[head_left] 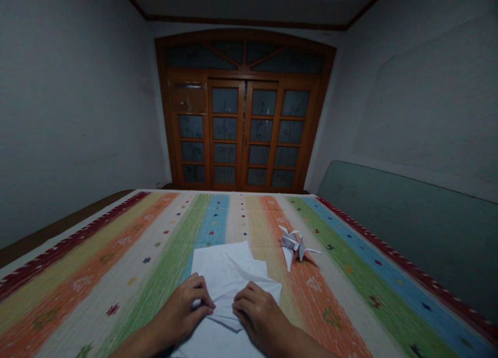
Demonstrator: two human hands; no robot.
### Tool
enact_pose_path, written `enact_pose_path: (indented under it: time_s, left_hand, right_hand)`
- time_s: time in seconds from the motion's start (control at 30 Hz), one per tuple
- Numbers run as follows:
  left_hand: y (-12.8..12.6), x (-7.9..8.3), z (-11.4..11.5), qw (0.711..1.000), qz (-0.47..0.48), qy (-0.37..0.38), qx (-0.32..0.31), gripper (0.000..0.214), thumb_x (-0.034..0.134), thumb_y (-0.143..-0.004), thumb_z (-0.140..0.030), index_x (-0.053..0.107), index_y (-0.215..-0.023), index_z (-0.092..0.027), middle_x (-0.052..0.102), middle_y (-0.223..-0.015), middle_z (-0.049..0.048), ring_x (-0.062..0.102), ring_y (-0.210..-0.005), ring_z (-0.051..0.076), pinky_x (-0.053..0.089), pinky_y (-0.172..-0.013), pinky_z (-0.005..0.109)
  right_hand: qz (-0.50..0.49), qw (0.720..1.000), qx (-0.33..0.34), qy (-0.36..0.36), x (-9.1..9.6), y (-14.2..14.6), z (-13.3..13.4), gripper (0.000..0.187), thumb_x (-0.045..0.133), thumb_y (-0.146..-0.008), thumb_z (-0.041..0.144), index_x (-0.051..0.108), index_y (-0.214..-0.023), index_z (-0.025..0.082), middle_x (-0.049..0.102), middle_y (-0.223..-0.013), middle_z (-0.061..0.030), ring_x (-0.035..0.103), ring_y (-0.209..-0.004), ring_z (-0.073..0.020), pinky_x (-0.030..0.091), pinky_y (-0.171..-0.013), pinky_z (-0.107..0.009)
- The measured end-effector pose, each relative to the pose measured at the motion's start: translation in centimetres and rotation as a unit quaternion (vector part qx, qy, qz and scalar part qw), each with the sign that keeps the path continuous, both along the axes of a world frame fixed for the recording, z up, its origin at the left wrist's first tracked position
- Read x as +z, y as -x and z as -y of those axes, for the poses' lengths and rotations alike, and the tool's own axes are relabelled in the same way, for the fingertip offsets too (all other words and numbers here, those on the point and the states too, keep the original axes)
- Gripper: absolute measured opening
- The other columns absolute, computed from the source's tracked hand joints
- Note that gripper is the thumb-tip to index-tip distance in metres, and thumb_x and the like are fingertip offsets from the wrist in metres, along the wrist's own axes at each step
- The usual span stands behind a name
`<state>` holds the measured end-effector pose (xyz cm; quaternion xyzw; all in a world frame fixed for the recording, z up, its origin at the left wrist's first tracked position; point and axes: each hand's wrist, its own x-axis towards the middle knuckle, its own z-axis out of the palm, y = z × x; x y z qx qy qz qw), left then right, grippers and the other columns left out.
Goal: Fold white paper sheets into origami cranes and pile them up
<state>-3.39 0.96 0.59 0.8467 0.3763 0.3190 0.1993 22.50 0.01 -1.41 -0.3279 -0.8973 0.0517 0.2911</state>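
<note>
One folded white paper sheet (pixel 227 267), lower centre, held by my left grip (pixel 182 311) and right grip (pixel 259 316).
Both curled closed on its folds; one origami bird (pixel 291 245) rests apart, right of centre, on the striped cloth (pixel 78 316).

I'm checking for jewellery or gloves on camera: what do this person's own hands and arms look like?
The left hand and right hand are bare, with no gloves, rings, watch or bracelet visible. The left forearm and right forearm are bare too, with no sleeve in view.

Matt white paper (pixel 221 264) lies on coarse woven cloth (pixel 93 306), facing glossy varnished wooden doors (pixel 168 140).
</note>
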Motion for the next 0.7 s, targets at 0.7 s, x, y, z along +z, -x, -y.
enact_pose_path:
  time_s: [0.7]
  left_hand:
    - [0.9, 0.8, -0.3, 0.996, -0.057, 0.023, 0.061, 0.022, 0.076, -0.072, -0.002, 0.081, -0.074, -0.023, 0.056, -0.09, 0.0016, 0.059, -0.089, 0.023, 0.049, -0.083, 0.036]
  right_hand:
    - [0.076, 0.997, 0.004, 0.009, 1.5, -0.1, 1.0, 0.006, 0.065, -0.092, 0.016, 0.068, -0.097, 0.017, 0.072, -0.102, -0.0094, 0.063, -0.097, -0.0256, 0.053, -0.08, -0.034]
